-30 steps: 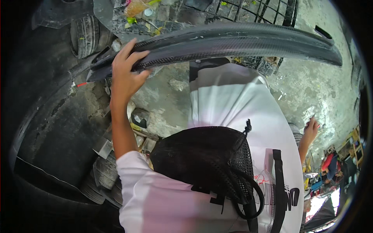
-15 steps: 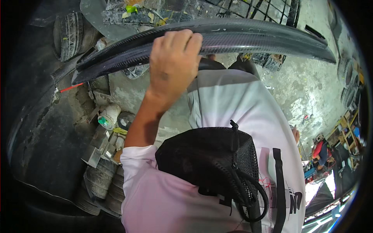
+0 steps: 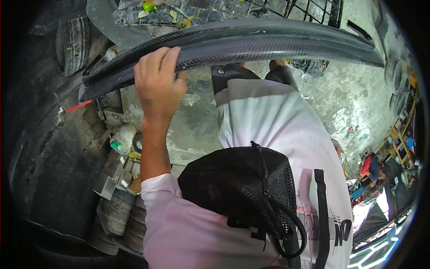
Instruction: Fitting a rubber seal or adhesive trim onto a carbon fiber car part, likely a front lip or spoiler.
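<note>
A long, curved, black carbon-fibre body part [image 3: 251,46], like a spoiler or bumper lip, spans the upper part of the head view, with a woven pattern and a ridge along its length. My left hand [image 3: 159,85] is on its left half, fingers pressed together over the near side and thumb by the near edge. Whether anything thin lies under the fingers is hidden. Of my right hand [image 3: 337,147], only what seems a small patch of skin shows beyond the right side of my shirt; its fingers cannot be made out.
A black mesh bag [image 3: 237,188] hangs at my chest. Used tyres [image 3: 76,47] lie at the far left, and others are stacked at the lower left near a white tub [image 3: 123,136]. Beyond the part is a black metal grid [image 3: 309,11]. Assorted clutter [image 3: 371,170] lies at the right.
My left hand has slid left along the carbon-fibre part, and its thumb now shows. The part itself sits in nearly the same place, shifted slightly with the view.
</note>
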`<state>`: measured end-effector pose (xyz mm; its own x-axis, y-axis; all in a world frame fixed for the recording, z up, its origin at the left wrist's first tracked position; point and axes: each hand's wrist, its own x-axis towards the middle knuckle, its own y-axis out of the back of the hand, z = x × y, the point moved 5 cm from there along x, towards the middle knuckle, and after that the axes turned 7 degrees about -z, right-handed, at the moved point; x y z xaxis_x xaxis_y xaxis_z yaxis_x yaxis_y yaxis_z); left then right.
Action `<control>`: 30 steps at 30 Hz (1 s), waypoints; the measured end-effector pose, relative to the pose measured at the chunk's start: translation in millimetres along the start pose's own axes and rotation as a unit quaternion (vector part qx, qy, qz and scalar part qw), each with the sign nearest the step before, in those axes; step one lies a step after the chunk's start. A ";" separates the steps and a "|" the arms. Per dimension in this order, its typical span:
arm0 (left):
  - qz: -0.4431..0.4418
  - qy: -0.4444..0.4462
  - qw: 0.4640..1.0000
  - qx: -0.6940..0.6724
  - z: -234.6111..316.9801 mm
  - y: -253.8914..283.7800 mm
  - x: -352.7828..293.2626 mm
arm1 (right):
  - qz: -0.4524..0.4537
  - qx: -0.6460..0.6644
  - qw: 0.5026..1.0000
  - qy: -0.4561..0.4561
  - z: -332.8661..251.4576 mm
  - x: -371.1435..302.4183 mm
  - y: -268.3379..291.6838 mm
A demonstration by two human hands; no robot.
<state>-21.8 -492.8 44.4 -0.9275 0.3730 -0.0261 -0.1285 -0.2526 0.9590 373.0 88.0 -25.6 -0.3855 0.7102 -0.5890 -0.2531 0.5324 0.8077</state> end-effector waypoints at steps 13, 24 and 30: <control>-0.005 -0.151 0.986 -0.077 81.3 -26.0 38.6 | -0.003 0.144 0.977 0.159 -108.8 -3.0 22.1; 0.053 0.070 0.994 0.071 12.5 -11.0 31.1 | -0.050 -0.041 0.705 0.706 -518.2 -127.9 58.8; 0.045 0.063 0.993 0.092 13.6 -8.3 35.6 | -0.034 -0.230 0.571 0.787 -589.1 -135.8 26.8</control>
<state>-49.0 -465.3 39.3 -0.9705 0.2381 0.0370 0.0115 -0.1076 0.9941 -104.2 -265.5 91.0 -0.5895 -0.7917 -0.1603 -0.3823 0.0987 0.9187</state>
